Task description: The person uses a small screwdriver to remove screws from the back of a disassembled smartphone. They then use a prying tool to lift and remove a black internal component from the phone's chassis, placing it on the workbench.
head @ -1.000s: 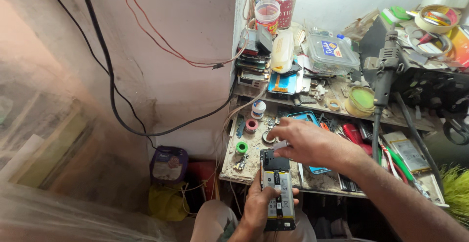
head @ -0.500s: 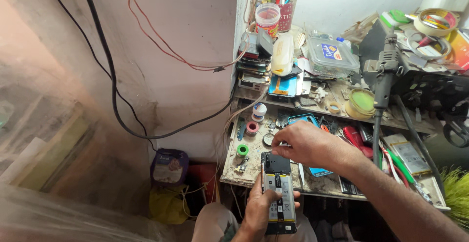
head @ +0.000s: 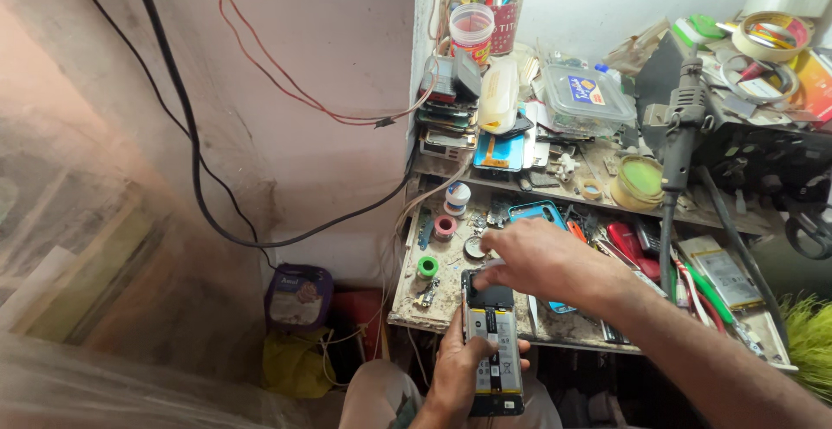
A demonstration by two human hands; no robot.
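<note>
Head view, lower middle of the frame: an opened phone (head: pixel 493 348) with its back cover off is gripped in the left hand (head: pixel 458 379), the fingers wrapped around its left edge and underside and the thumb laid across its lower face, just in front of the near edge of the cluttered workbench (head: pixel 416 303). The right hand (head: pixel 542 260) is held above the top end of the phone with its fingers curled downward; whether anything is pinched there cannot be told, since the fingertips are turned away from the camera. The phone is judged to be light, stiff and flat, yet fragile where it lies open — the exposed battery and board are best left unpressed, and the firm side edges are the safer place to be taken hold of. Smooth sides may make it slippery in one hand. Much is hidden or hard to read: the phone's upper end is partly covered by the right hand, its lower end is close to the bottom border, and small parts on the bench blur into the litter. A blue phone frame (head: pixel 537 214) lies just beyond the right hand, a green tape roll (head: pixel 427 266) to the left of it, and a rotary tool (head: pixel 680 134) hangs at the upper right.
</note>
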